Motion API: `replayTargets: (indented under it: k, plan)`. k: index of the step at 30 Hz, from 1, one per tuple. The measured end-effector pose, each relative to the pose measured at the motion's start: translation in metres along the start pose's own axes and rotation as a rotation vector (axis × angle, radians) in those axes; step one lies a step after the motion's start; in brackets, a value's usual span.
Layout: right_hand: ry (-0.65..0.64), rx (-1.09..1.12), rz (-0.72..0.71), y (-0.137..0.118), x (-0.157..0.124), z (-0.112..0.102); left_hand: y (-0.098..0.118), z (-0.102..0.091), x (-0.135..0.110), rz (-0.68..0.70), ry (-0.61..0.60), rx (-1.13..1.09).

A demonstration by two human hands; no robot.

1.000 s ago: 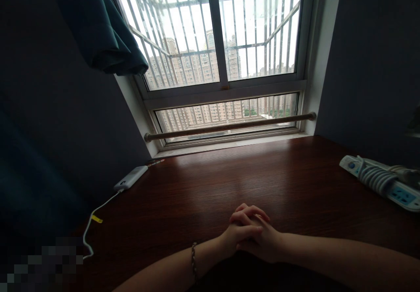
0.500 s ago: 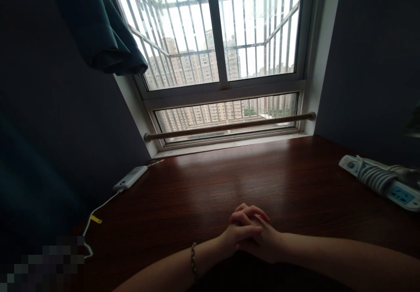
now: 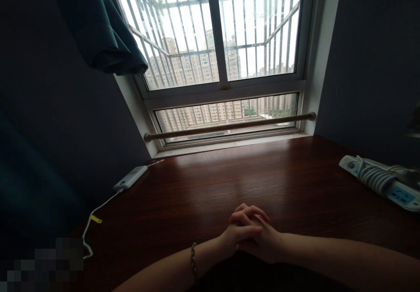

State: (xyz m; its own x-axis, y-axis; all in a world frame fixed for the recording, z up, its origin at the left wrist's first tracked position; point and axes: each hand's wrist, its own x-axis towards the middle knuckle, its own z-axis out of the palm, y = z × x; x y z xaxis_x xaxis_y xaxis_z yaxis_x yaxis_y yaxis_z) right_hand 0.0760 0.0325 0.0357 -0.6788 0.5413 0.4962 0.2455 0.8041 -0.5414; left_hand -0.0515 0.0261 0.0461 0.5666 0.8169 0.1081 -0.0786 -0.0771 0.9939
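My left hand and my right hand are clasped together with their fingers interlaced, near the front of the dark brown wooden table. Each hand is closed around the other, and no object shows between them. A braided bracelet circles my left wrist. Both forearms reach in from the bottom edge of the view. The palms are hidden by the interlocked fingers.
A white power bank with a white cable and yellow tag lies at left. At right is a power strip wrapped in its coiled cord. Behind stands a barred window; a blue curtain hangs upper left.
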Motion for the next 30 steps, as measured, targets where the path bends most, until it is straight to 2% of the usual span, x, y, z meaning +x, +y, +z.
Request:
replayTargets:
  k: [12,17,20,26,30]
  plan:
    - [0.008,0.002,-0.004,0.0004,-0.0006,0.0010,-0.0002,-0.0001,-0.0008,0.078,-0.048,0.064]
    - [0.009,0.007,-0.004,0.0004,0.0003,0.0002,-0.0002,-0.0004,0.0004,0.031,-0.015,-0.010]
    - [0.008,0.016,-0.007,0.0001,0.0007,-0.0008,0.0004,-0.0010,0.0011,0.003,-0.035,-0.052]
    - [0.011,0.015,-0.011,-0.0016,0.0011,-0.0015,0.0022,-0.0003,0.0010,-0.038,-0.004,-0.076]
    - [0.018,0.019,-0.006,-0.0016,0.0004,-0.0011,0.0005,-0.0008,0.0008,-0.020,-0.028,-0.047]
